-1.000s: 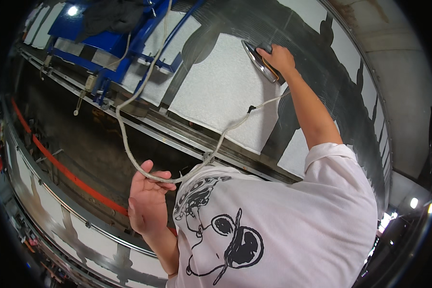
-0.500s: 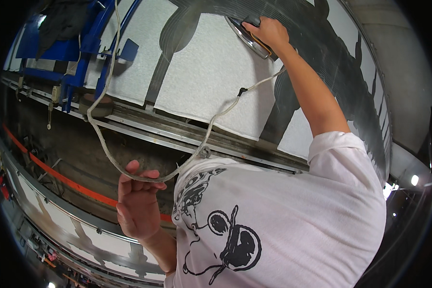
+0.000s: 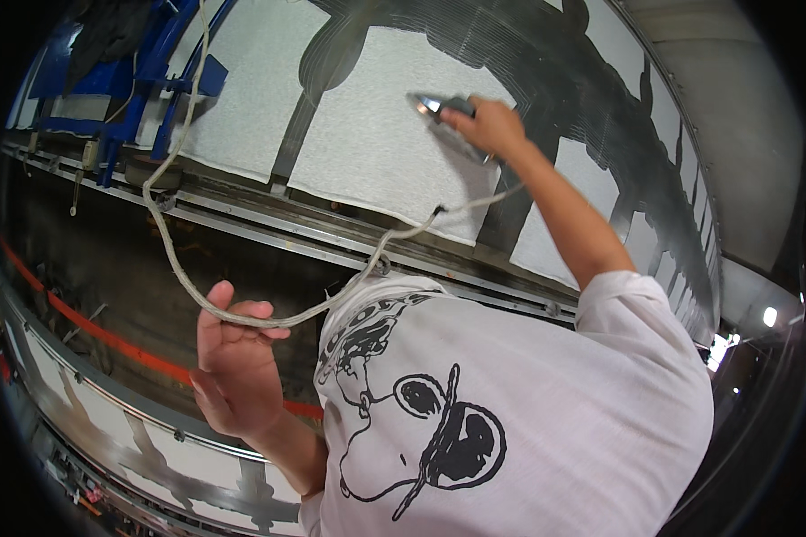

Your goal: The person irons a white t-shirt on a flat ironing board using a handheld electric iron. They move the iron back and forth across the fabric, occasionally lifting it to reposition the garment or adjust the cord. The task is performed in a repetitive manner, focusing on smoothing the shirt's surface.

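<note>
My right hand (image 3: 493,128) is closed around the dark handle of a clothes iron (image 3: 433,104) with a shiny pointed tip. The iron is over a white fabric panel (image 3: 376,125) and slightly blurred by motion. A pale braided cord (image 3: 175,259) leads from near my right wrist, loops down past my waist and rises at the left. My left hand (image 3: 240,376) is palm up with fingers apart. Across its fingers rests the cord's low bend, with no grip closed around it.
Dark patterned board (image 3: 528,54) surrounds several white panels. A metal rail (image 3: 269,234) runs along the near edge. At the upper left stands a blue metal frame (image 3: 139,103) with dark cloth on it. An orange-red strip (image 3: 116,338) crosses the lower left, beside another long table (image 3: 188,454).
The iron has moved left and nearer to me, from the panel's far right edge onto its middle. My left hand and the cord have shifted slightly left in view.
</note>
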Demonstrator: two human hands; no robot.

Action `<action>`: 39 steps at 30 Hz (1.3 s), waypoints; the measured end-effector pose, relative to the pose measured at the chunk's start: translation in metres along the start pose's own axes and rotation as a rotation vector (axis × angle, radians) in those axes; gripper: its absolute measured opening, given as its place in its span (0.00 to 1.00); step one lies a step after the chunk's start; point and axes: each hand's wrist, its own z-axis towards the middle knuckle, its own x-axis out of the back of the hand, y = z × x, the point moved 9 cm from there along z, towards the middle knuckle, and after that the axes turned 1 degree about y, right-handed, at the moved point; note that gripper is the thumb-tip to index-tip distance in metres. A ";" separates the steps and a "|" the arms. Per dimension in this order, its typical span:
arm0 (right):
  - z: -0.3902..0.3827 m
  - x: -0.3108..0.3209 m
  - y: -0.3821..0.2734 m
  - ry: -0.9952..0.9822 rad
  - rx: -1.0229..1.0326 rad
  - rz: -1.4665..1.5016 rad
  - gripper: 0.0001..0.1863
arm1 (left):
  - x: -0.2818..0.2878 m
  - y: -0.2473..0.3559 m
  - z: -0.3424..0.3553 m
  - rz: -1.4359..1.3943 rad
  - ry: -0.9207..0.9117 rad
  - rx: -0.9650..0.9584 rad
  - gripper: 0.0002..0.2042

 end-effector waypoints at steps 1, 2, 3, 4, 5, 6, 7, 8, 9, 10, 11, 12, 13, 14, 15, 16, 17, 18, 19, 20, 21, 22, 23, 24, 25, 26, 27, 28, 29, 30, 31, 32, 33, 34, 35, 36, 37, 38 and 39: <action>-0.022 -0.018 -0.012 -0.052 0.018 -0.047 0.36 | 0.006 0.003 0.000 -0.002 0.015 -0.002 0.43; -0.049 -0.037 -0.021 -0.052 0.065 -0.092 0.36 | 0.012 0.002 -0.002 -0.010 0.038 -0.007 0.44; -0.077 -0.047 -0.039 -0.052 0.087 -0.082 0.35 | 0.017 0.003 -0.003 -0.028 0.077 0.007 0.44; -0.102 -0.055 -0.054 -0.062 0.103 -0.052 0.33 | 0.019 0.006 -0.003 -0.054 0.062 -0.002 0.43; -0.123 -0.061 -0.068 0.019 0.172 -0.025 0.31 | 0.024 0.009 -0.003 -0.081 0.048 -0.007 0.42; -0.135 -0.072 -0.077 -0.001 0.194 -0.041 0.31 | 0.028 0.011 -0.003 -0.104 0.040 -0.011 0.42; -0.142 -0.077 -0.083 -0.057 0.232 -0.060 0.32 | 0.031 0.012 -0.004 -0.107 0.048 -0.004 0.42; -0.144 -0.081 -0.090 -0.109 0.271 -0.067 0.32 | 0.033 0.013 -0.004 -0.098 0.054 0.001 0.42; -0.137 -0.075 -0.090 -0.078 0.289 -0.047 0.33 | 0.036 0.013 -0.003 -0.090 0.061 0.006 0.41; -0.123 -0.066 -0.087 -0.047 0.309 -0.027 0.33 | 0.038 0.014 -0.003 -0.083 0.071 0.009 0.41; -0.107 -0.057 -0.085 -0.017 0.325 -0.003 0.33 | 0.039 0.016 -0.001 -0.073 0.072 0.009 0.41; -0.085 -0.044 -0.082 -0.005 0.274 0.015 0.35 | 0.040 0.017 -0.002 -0.064 0.078 0.012 0.41; -0.061 -0.029 -0.080 -0.049 0.175 0.064 0.36 | 0.040 0.017 -0.001 -0.053 0.082 0.020 0.41; -0.036 -0.016 -0.077 -0.075 0.088 0.094 0.37 | 0.039 0.019 -0.001 -0.033 0.092 0.021 0.41; -0.008 -0.003 -0.074 -0.044 0.050 0.108 0.37 | 0.038 0.022 -0.002 -0.013 0.106 0.023 0.41; 0.021 0.006 -0.065 0.001 0.017 0.110 0.37 | 0.037 0.026 -0.001 0.010 0.115 0.025 0.41; 0.052 0.014 -0.054 0.046 -0.020 0.117 0.37 | 0.033 0.032 0.000 -0.012 0.103 0.004 0.41; 0.079 0.024 -0.048 0.157 0.017 0.118 0.38 | 0.031 0.035 0.000 -0.035 0.094 -0.017 0.40; 0.100 0.027 -0.037 0.167 -0.041 0.127 0.38 | 0.031 0.038 -0.002 -0.057 0.087 -0.033 0.40; 0.115 0.026 -0.029 0.172 -0.064 0.109 0.38 | 0.032 0.041 -0.003 -0.058 0.077 -0.038 0.40; 0.126 0.028 -0.025 0.181 -0.087 0.089 0.38 | 0.032 0.044 -0.003 -0.062 0.063 -0.046 0.40; 0.134 0.026 -0.021 0.191 -0.112 0.069 0.38 | 0.032 0.046 -0.002 -0.066 0.047 -0.051 0.40; 0.134 0.019 -0.029 0.173 -0.112 0.068 0.38 | 0.038 0.046 0.000 -0.080 0.076 -0.060 0.40; 0.125 0.017 -0.036 0.152 -0.119 0.062 0.38 | 0.042 0.045 0.000 -0.099 0.106 -0.060 0.40; 0.113 0.011 -0.044 0.132 -0.129 0.057 0.38 | 0.046 0.045 -0.002 -0.118 0.134 -0.060 0.40; 0.094 0.008 -0.058 0.151 -0.080 0.037 0.38 | 0.049 0.046 -0.001 -0.110 0.136 -0.057 0.40; 0.076 0.000 -0.070 0.136 -0.046 0.033 0.37 | 0.053 0.048 0.002 -0.102 0.135 -0.060 0.40; 0.057 -0.010 -0.083 0.118 -0.010 0.033 0.36 | 0.057 0.052 0.003 -0.090 0.137 -0.062 0.40; 0.038 -0.023 -0.094 0.069 0.008 0.016 0.35 | 0.061 0.057 0.006 -0.087 0.126 -0.054 0.41; 0.017 -0.038 -0.107 0.020 0.029 -0.001 0.34 | 0.066 0.064 0.008 -0.083 0.117 -0.049 0.41; -0.006 -0.052 -0.122 -0.003 0.077 -0.037 0.33 | 0.070 0.071 0.010 -0.081 0.105 -0.044 0.41; -0.028 -0.064 -0.137 -0.023 0.128 -0.073 0.32 | 0.076 0.078 0.011 -0.098 0.111 -0.051 0.41; -0.049 -0.072 -0.146 -0.064 0.139 -0.069 0.31 | 0.082 0.085 0.013 -0.116 0.110 -0.062 0.41; -0.067 -0.079 -0.157 -0.101 0.148 -0.062 0.30 | 0.087 0.093 0.016 -0.132 0.106 -0.073 0.41; -0.083 -0.084 -0.165 -0.095 0.191 -0.020 0.30 | 0.092 0.100 0.019 -0.119 0.092 -0.068 0.41; -0.090 -0.083 -0.173 -0.086 0.235 0.020 0.30 | 0.098 0.107 0.023 -0.105 0.076 -0.067 0.41; -0.086 -0.081 -0.178 -0.132 0.239 0.023 0.30 | 0.105 0.115 0.025 -0.086 0.066 -0.076 0.42; -0.082 -0.076 -0.181 -0.167 0.237 0.025 0.30 | 0.113 0.123 0.028 -0.084 0.049 -0.081 0.41; -0.082 -0.075 -0.185 -0.213 0.227 0.033 0.30 | 0.121 0.131 0.029 -0.078 0.034 -0.073 0.41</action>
